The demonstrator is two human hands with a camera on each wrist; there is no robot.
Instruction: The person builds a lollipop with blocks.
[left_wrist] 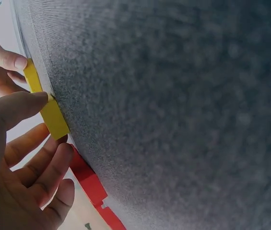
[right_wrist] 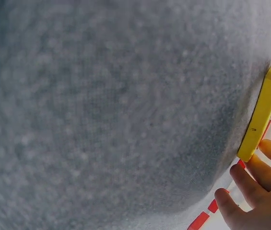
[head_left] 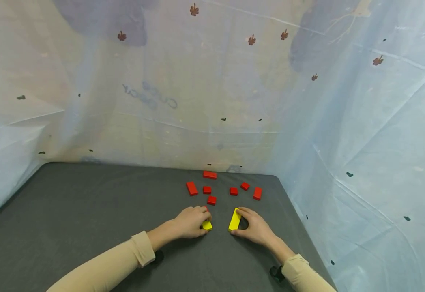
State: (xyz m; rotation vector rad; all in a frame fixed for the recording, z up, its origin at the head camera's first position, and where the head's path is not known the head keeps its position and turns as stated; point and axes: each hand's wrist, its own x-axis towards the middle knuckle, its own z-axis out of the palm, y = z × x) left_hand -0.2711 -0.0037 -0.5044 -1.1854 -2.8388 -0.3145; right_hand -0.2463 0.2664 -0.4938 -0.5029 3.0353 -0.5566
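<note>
Yellow blocks: two, just below the centre of the head view, apart from each other; the left block is partly hidden by fingers, while the right block shows its long face, slanting with its top end toward the right.
Sheet: a pale, see-through sheet fills the upper part of the head view and its right side, with creases and blotches behind it.
Table: dark grey top, across the lower left and centre of the frame, its far edge near mid-height.
Sleeves: beige; the left sleeve at bottom left of centre, the right sleeve at bottom right.
Left hand: the left hand pinches the left block between thumb and fingers.
Right hand: the right hand grips the right block by its two ends, thumb at the lower end, forefinger at the upper.
Long red blocks: one at top centre of the group, one to its lower left, one at the group's right.
Small red blocks: four, between the long ones; another red piece peeps out by the left fingers, mostly hidden.
Marks: brown, leaf-shaped, scattered over the sheet's upper part.
</note>
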